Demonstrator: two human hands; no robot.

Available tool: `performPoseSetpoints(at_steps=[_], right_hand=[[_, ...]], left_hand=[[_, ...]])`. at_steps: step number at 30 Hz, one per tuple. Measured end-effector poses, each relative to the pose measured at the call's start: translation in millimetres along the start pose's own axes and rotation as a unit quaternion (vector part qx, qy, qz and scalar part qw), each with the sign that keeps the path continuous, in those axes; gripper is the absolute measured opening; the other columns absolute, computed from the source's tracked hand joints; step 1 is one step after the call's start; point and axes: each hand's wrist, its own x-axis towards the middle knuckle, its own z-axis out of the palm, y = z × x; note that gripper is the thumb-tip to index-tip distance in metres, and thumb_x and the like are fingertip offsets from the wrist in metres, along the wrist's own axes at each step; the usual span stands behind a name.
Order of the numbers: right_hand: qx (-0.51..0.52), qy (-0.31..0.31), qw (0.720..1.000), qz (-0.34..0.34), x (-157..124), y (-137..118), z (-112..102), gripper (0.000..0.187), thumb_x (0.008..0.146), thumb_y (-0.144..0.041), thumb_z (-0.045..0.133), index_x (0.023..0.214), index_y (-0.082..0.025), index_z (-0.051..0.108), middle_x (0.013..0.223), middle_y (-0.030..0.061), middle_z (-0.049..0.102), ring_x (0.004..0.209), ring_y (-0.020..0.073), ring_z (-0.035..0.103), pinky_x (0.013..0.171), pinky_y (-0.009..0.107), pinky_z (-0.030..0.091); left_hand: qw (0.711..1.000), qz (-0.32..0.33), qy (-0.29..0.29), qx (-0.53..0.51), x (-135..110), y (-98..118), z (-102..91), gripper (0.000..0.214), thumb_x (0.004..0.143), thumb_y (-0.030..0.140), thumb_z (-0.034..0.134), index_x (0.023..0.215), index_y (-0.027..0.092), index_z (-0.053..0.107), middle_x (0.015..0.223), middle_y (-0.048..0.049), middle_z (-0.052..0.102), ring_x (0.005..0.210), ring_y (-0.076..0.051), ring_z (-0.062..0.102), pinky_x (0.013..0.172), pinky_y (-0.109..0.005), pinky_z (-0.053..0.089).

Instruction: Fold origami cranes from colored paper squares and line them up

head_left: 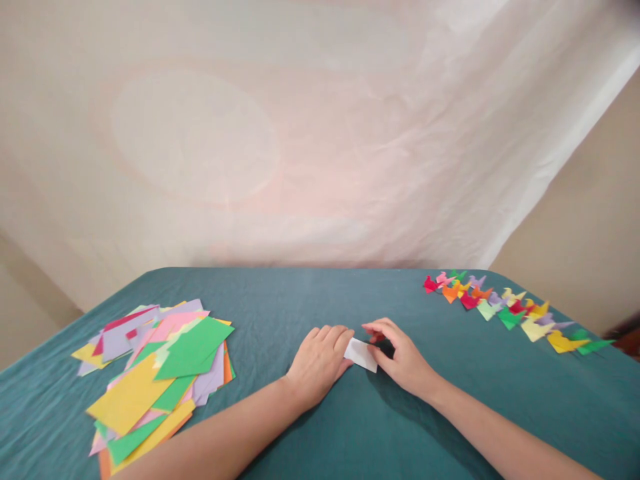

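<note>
Pale wrinkled fabric point(350, 133) hangs across the back of the room, and in front of it there's a table covered in dark teal cloth point(300, 300). Going left to right from where I'm standing: first up is a messy, overlapping pile of flat, straight-edged coloured paper sheets point(160, 373), with yellow, green, pink, lilac and a bit of orange and red. None of those look worked on, so I'd count them as the untouched part, and it's a fair heap.

Next, near the middle, the person's left hand point(320, 363) lies palm down over one end of a small white piece of paper point(363, 355). Is it pinching or just pressing? Can't tell, the fingers cover it. That white piece sits on the cloth between the two hands, and to me it looks partway along: compact, probably folded, though I can't make out the layers. The right hand point(403, 363) is at its other end, thumb touching the paper, forefinger apart from the thumb, so no real grip there.

Far right, loosely lined up along the edge, are the little folded paper birds point(510, 319) in mixed bright and pastel colours. Those look finished to me.
</note>
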Motion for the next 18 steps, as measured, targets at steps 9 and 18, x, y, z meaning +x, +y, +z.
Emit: performPoseSetpoints(at_steps=[9,18], right_hand=[[0.007,-0.003,1.000,0.001,0,-3,1,0.027,0.081,-0.014,0.046,0.106,-0.021,0.055,0.099,0.0058,0.054,0.084,0.0163,0.056,0.079,0.032,0.047],[0.085,-0.026,0.996,0.011,-6,-15,-2,0.024,0.091,-0.028,0.036,0.111,-0.022,0.050,0.100,0.0063,0.058,0.088,0.0177,0.058,0.079,0.031,0.048]], left_hand=[[1.000,0.012,-0.008,-0.021,2,0,-3.2,0.032,0.086,0.032,0.053,0.116,0.022,0.046,0.112,-0.0039,0.055,0.099,-0.020,0.052,0.081,-0.033,0.040],[0.998,0.027,0.011,-0.049,1,-3,-2.3,0.044,0.089,0.028,0.048,0.129,0.021,0.033,0.124,-0.0073,0.048,0.109,-0.018,0.050,0.086,-0.032,0.042]])
